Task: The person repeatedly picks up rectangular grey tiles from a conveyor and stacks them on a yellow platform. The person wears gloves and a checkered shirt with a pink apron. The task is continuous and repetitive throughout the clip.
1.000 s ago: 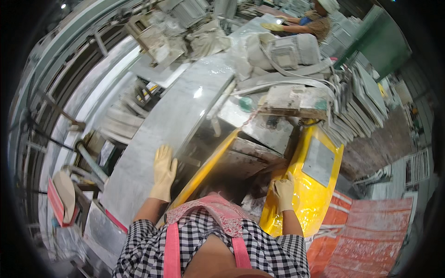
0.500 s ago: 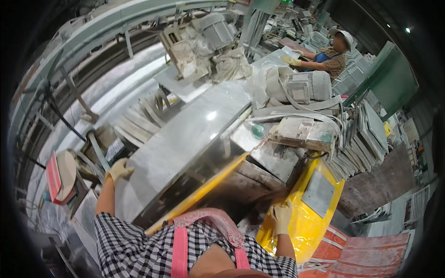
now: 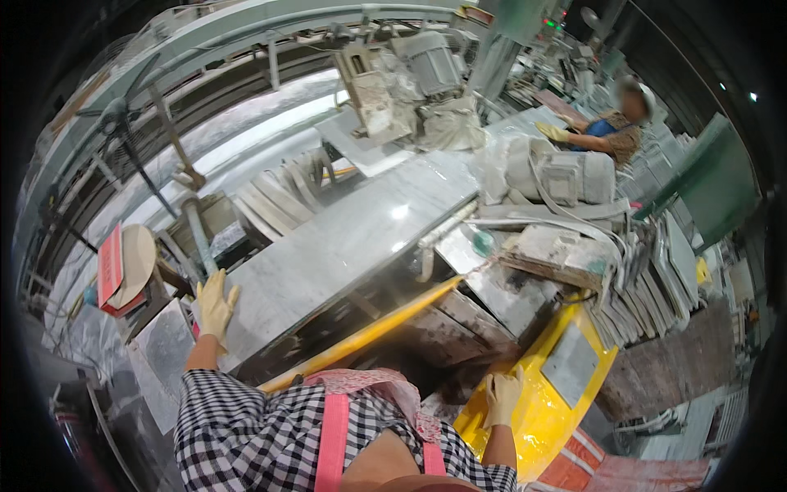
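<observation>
A long, wet-looking grey slab surface (image 3: 328, 246) runs from near my left side away to the far right. On its near left edge lies my left hand (image 3: 215, 310) in a cream glove, fingers spread and holding nothing. To my right, my gloved right hand (image 3: 502, 400) is against a shiny yellow plastic sheet (image 3: 537, 422). Its fingers are curled, and what they hold, if anything, is hidden. A grey rectangular panel (image 3: 571, 364) shows on the yellow sheet. A yellow bar (image 3: 369, 332) slants along the slab's near side.
Plastic-wrapped motors (image 3: 432, 66) stand beyond the slab, and another grey motor (image 3: 566, 176) at its right. Several tiles (image 3: 656, 271) lean upright at right. A red-and-white box (image 3: 111, 266) is at far left. A co-worker (image 3: 611, 135) works at the far right.
My left hand has spread its fingers and shifted to the slab's left edge. The view has tilted, moving the far things rightward. My right hand stays by the yellow sheet.
</observation>
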Demonstrator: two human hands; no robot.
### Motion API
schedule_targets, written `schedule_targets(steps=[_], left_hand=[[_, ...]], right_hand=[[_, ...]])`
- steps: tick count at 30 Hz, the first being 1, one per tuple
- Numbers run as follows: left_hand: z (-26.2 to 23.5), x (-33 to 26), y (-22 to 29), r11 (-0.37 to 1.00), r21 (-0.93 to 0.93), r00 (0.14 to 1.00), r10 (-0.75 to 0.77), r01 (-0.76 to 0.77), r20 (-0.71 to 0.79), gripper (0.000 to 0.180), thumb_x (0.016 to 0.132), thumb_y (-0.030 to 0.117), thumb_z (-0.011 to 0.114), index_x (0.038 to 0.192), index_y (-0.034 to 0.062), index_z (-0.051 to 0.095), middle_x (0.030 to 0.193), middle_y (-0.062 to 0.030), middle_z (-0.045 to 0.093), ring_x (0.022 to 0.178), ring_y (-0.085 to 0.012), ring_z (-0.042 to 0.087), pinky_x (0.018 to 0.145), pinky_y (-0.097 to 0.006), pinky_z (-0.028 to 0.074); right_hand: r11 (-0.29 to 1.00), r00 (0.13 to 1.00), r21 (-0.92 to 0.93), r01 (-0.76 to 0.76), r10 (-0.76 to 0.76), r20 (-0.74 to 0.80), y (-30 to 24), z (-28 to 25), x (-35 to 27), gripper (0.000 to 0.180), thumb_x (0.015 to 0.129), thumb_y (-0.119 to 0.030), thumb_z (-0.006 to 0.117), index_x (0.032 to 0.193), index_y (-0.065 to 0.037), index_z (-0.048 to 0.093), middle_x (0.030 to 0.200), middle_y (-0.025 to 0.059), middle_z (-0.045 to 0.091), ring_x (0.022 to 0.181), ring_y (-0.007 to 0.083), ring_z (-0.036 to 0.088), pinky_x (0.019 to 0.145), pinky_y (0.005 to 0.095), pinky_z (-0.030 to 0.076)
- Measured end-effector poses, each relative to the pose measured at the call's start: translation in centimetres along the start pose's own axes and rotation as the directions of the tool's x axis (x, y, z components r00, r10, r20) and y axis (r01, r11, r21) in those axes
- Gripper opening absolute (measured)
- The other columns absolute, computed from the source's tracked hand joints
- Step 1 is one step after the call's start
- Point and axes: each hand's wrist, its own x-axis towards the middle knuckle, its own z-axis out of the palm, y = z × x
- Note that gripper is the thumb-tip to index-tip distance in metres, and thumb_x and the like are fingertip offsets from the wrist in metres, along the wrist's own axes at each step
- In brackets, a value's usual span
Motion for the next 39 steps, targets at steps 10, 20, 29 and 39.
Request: schedule_targets(steps=[10,20,29,39], left_hand=[[0.7,-0.8,-0.4,0.975,0.085,0.978,-0.201,0.206,-0.058,0.049,0.103,0.040,0.049,0.133,0.0030,0.062,0.129,-0.0182,0.067,0.123,-0.0362,0.058,0.115,-0.050,0.029],[-2.0,1.1,-10.2,0.905,-0.334,0.846,-0.050,0.263,0.531,0.064,0.086,0.032,0.077,0.133,-0.0062,0.058,0.124,-0.0244,0.067,0.115,-0.0339,0.065,0.098,-0.040,0.050],[-4.6,1.3,-9.7,0.950,-0.068,0.722,-0.183,0.304,0.667,0.070,0.082,0.034,0.083,0.132,-0.0075,0.059,0.116,-0.0213,0.071,0.105,-0.0306,0.069,0.093,-0.037,0.053],[-19.2,2.3,2.5,0.893,-0.276,0.584,0.018,0.356,0.811,0.042,0.084,0.025,0.080,0.114,-0.0028,0.069,0.094,-0.0078,0.073,0.079,-0.0166,0.067,0.070,-0.032,0.052]], right_hand=[[0.997,0.999,0.072,0.022,-0.018,-0.049,1.2,1.1,0.2,0.032,0.088,-0.027,0.063,0.062,-0.007,0.065,0.065,0.0157,0.064,0.075,0.0336,0.065,0.110,0.0480,0.040],[0.994,0.987,-0.086,-0.060,0.072,0.144,2.0,1.3,0.6,0.030,0.082,-0.029,0.066,0.061,-0.008,0.068,0.066,0.0148,0.066,0.071,0.0306,0.067,0.109,0.0451,0.044],[1.000,0.999,-0.018,-0.001,0.000,-0.035,2.7,2.2,-0.1,0.027,0.082,-0.026,0.066,0.062,-0.009,0.067,0.060,0.0138,0.062,0.065,0.0316,0.064,0.111,0.0477,0.043],[0.989,0.995,-0.150,-0.005,0.020,0.100,2.3,1.6,0.8,0.037,0.090,-0.030,0.060,0.060,-0.009,0.068,0.064,0.0153,0.066,0.067,0.0318,0.065,0.109,0.0468,0.042]])
